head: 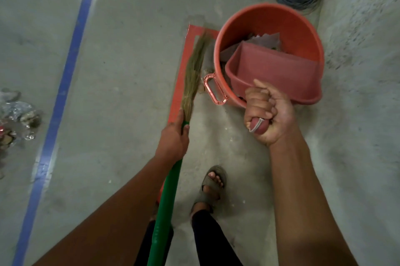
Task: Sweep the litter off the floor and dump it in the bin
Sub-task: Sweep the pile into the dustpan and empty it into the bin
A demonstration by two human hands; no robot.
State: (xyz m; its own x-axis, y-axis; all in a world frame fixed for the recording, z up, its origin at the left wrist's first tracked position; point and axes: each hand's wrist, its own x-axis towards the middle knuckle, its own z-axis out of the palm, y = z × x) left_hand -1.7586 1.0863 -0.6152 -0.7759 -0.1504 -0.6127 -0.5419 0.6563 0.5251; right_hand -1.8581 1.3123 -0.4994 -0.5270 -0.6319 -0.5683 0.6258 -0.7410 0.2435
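Overhead, right hand [268, 114] fisted around dustpan [277, 73]

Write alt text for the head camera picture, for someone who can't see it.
A person's right hand tips a red dustpan into an orange bin, while the left hand holds a green-handled broom. More litter lies on the floor, far left.

Dustpan [275, 73] tilted inside bin [303, 27], broom [190, 77] just left, litter [17, 114] far left.
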